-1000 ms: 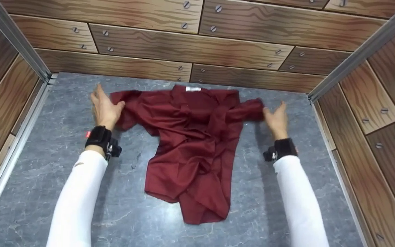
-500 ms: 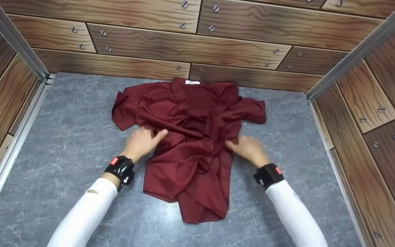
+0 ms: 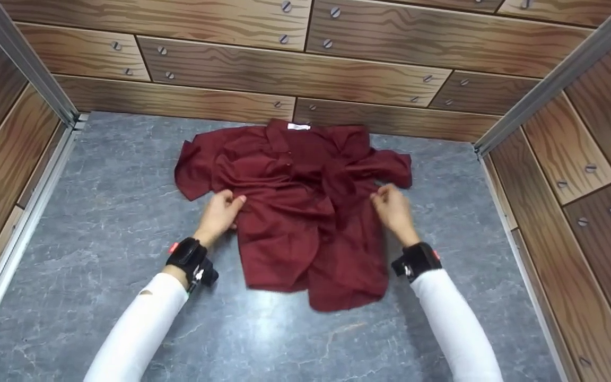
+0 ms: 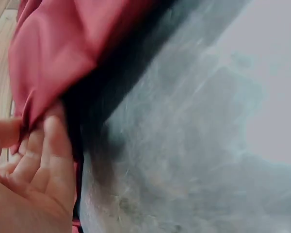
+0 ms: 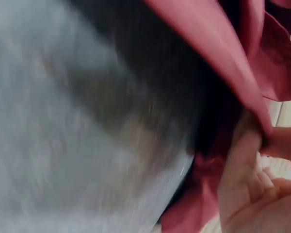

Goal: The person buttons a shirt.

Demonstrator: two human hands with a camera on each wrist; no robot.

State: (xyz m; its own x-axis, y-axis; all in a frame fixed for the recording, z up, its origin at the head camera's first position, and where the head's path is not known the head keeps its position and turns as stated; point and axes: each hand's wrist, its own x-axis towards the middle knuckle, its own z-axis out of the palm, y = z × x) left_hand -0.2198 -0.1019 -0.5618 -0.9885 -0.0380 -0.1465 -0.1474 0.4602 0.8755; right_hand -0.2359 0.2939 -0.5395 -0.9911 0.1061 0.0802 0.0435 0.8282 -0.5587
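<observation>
A dark red short-sleeved shirt (image 3: pixel 279 244) lies spread on the grey surface, its collar and white label at the far side. My left hand (image 3: pixel 220 213) pinches the shirt's left side edge below the sleeve; the left wrist view shows thumb and fingers (image 4: pixel 53 138) closed on the cloth. On the opposite side edge, my right hand (image 3: pixel 393 212) pinches the fabric between thumb and fingers, as the right wrist view (image 5: pixel 254 165) also shows. Between the hands the lower part of the shirt is lifted a little, with its hem hanging loose toward me. Several folds cross the middle.
A grey marbled surface (image 3: pixel 125 175) surrounds the shirt. Wood-patterned walls (image 3: pixel 220 58) stand at the back and on both sides, with metal rails (image 3: pixel 24 63) along the corners. The collar lies close to the back wall.
Both hands went from the sleeves to the shirt's side edges and took hold of them. The lower body has since spread wider, and its hem has risen away from me.
</observation>
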